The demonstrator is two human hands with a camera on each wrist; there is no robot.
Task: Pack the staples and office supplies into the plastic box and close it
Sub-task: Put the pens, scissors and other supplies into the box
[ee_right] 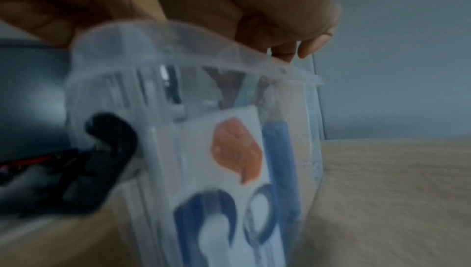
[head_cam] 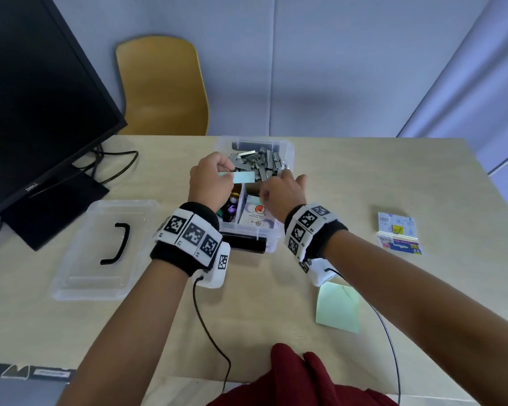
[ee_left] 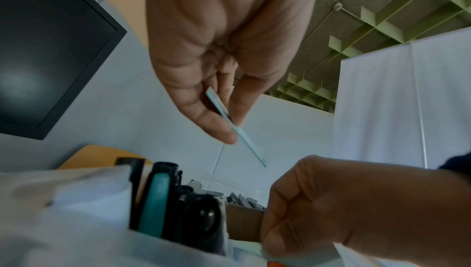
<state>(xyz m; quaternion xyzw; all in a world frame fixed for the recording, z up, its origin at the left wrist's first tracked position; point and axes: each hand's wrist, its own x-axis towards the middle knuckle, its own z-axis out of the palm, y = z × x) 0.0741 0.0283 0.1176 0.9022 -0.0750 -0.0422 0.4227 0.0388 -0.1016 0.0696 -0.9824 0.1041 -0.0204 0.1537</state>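
The clear plastic box [head_cam: 288, 148] stands open mid-table, with grey staples [head_cam: 261, 162] piled in its far compartment. A white packet with an orange mark [head_cam: 257, 213] and small coloured items fill the near compartments. My left hand [head_cam: 211, 177] hovers over the box's left side and pinches a thin pale-teal slip [head_cam: 244, 177], also seen edge-on as the slip [ee_left: 229, 122] in the left wrist view. My right hand [head_cam: 282, 191] reaches over the right side with its fingers curled beside a brown cardboard divider [ee_left: 244, 223]. Whether it holds anything is hidden.
The clear lid [head_cam: 106, 250] with a black handle lies left of the box. A green sticky-note pad [head_cam: 338, 307] and printed packets [head_cam: 398, 232] lie on the right. A black monitor [head_cam: 35, 98] with cables stands at the far left. A yellow chair [head_cam: 162, 86] is behind the table.
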